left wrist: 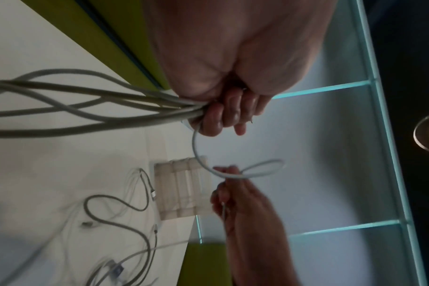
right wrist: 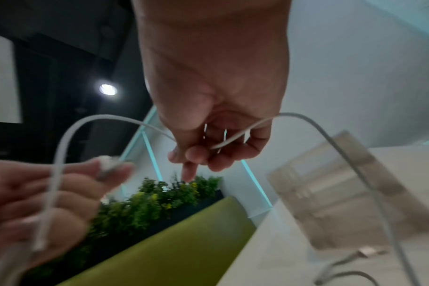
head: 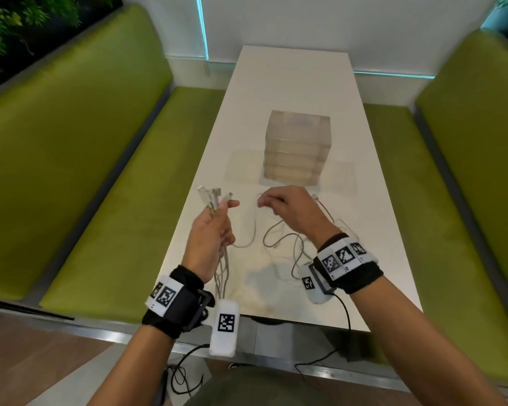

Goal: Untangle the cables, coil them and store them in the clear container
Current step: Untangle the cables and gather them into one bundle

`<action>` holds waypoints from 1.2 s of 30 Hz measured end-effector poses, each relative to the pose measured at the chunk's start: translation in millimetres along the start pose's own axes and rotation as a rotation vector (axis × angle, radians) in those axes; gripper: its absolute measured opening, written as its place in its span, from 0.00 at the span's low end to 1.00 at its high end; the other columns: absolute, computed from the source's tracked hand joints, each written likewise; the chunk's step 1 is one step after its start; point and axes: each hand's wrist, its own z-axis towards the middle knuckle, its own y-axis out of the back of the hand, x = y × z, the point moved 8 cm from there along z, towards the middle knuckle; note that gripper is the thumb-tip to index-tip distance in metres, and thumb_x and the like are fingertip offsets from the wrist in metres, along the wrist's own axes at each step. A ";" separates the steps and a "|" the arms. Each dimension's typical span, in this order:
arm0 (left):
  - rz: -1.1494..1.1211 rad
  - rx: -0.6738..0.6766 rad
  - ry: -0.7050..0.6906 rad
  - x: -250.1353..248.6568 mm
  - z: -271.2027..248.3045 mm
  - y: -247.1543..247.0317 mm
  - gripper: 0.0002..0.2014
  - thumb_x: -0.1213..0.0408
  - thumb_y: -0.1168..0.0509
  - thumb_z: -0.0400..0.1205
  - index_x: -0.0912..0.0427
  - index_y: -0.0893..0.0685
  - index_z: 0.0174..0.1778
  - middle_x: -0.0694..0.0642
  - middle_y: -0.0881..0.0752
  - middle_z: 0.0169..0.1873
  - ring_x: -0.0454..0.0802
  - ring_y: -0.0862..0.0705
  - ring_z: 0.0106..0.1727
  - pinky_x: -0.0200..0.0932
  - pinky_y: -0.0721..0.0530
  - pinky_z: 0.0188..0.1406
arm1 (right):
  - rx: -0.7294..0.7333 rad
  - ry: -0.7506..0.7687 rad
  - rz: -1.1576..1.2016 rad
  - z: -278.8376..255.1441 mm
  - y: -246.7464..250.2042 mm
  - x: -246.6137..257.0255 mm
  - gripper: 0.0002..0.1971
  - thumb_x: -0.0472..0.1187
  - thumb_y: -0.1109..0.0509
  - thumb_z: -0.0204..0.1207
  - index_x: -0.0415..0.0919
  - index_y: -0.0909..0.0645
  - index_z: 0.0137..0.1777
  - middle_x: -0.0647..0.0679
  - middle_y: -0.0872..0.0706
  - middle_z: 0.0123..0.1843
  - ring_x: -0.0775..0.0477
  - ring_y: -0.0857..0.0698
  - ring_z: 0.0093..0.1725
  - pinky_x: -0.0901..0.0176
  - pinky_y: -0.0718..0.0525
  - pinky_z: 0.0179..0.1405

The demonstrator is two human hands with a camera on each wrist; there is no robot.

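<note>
The left hand [head: 213, 230] clamps its grip on a bundle of cable ends [head: 214, 197], left of the clear container [head: 295, 148], likely keeping sorted ends together. The right hand [head: 291, 209] pinches one white cable [left wrist: 203, 164], seemingly drawing it free above the desk [head: 373, 230].

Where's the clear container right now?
In the head view, the clear square plastic container stands mid-table on the white table, just beyond the right hand and the loose grey cables.
</note>
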 end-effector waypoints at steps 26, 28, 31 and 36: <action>-0.280 -0.051 -0.245 -48.0 2.8 39.5 0.23 0.45 0.23 0.67 0.57 0.26 0.39 0.43 0.32 0.22 0.41 0.39 0.22 0.35 0.35 0.23 | 0.095 -0.251 -0.467 9.8 30.9 -108.0 0.14 0.48 0.38 0.83 0.42 0.13 0.47 0.39 0.15 0.52 0.32 0.23 0.57 0.43 0.23 0.55; -0.295 -0.058 -0.263 -51.1 1.1 42.0 0.23 0.45 0.24 0.67 0.58 0.26 0.39 0.42 0.33 0.21 0.41 0.39 0.22 0.35 0.34 0.23 | 0.056 -0.266 -0.404 10.0 38.4 -113.2 0.15 0.48 0.35 0.81 0.38 0.14 0.43 0.38 0.17 0.45 0.34 0.21 0.52 0.48 0.24 0.45; -0.293 -0.097 -0.284 -53.5 -2.1 43.0 0.14 0.51 0.33 0.77 0.57 0.26 0.37 0.43 0.36 0.19 0.41 0.40 0.22 0.35 0.36 0.23 | 0.079 -0.288 -0.272 3.5 38.7 -113.9 0.15 0.47 0.31 0.78 0.33 0.16 0.40 0.43 0.17 0.38 0.42 0.20 0.41 0.53 0.28 0.35; 0.095 -0.131 -0.189 -33.8 -0.7 21.0 0.05 0.60 0.35 0.81 0.55 0.21 0.41 0.42 0.25 0.21 0.40 0.33 0.24 0.35 0.29 0.25 | 0.173 -0.159 -0.131 -14.7 17.5 -64.2 0.11 0.39 0.38 0.83 0.41 0.12 0.48 0.50 0.14 0.35 0.50 0.20 0.36 0.67 0.26 0.35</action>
